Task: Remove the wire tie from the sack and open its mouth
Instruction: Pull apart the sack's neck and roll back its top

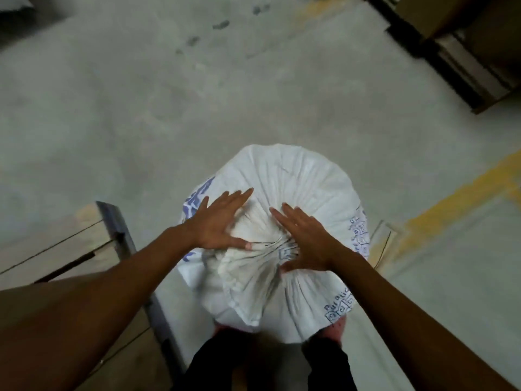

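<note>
Both hands flat, fingers spread, gripping nothing: left hand (218, 221) & right hand (306, 238) press either side of white sack's (304, 179) gathered neck (270, 246).

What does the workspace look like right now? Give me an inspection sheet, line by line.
Surface: grey concrete floor, scuffed, with a yellow painted line at right.
Job's things: white woven sack with blue print, standing upright, its mouth gathered into a bunched neck that flops toward the person. Wire tie: not discernible; the image is blurred.
Clutter: wooden pallet or crate with a metal edge, left of the sack.
Grippers: left hand and right hand both open, fingers spread, flanking the neck and lying on the sack's top.
Cables: nothing seen.
Surroundings: stacked cardboard boxes at upper right; person's dark trousers at the bottom edge.
</note>
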`<state>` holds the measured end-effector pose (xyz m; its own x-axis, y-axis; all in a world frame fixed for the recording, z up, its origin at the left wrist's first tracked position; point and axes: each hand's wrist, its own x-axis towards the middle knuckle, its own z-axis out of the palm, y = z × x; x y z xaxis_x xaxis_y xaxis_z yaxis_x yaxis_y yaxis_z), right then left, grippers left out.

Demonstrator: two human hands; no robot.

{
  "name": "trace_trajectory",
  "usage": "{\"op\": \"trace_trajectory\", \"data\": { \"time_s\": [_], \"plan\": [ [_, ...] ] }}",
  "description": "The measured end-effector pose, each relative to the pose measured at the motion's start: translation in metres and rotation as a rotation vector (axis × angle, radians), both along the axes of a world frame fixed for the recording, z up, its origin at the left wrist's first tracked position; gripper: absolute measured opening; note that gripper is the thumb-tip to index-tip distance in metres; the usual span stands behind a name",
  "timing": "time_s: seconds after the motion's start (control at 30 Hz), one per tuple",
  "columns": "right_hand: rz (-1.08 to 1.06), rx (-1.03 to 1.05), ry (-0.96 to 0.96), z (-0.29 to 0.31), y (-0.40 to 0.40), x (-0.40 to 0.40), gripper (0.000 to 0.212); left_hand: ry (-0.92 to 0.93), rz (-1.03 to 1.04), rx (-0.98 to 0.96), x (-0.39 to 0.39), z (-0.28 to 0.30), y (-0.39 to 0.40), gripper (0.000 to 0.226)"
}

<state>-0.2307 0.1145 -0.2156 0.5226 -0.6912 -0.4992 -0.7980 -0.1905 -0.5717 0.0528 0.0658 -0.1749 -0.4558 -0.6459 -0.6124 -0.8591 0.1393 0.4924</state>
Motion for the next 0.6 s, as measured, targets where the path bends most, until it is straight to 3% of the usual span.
{"op": "trace_trajectory", "data": {
  "time_s": [0.3, 0.6],
  "plan": [
    [0.226, -0.083, -0.019, 0.009, 0.013, 0.055, 0.127, 0.248, 0.246, -0.066, 0.067, -0.012, 0.044, 0.140],
    [0.907, -0.431, -0.006, 0.007, -0.014, 0.114, 0.120, 0.279, 0.437, 0.058, 0.123, -0.015, 0.077, 0.149]
  ]
}}
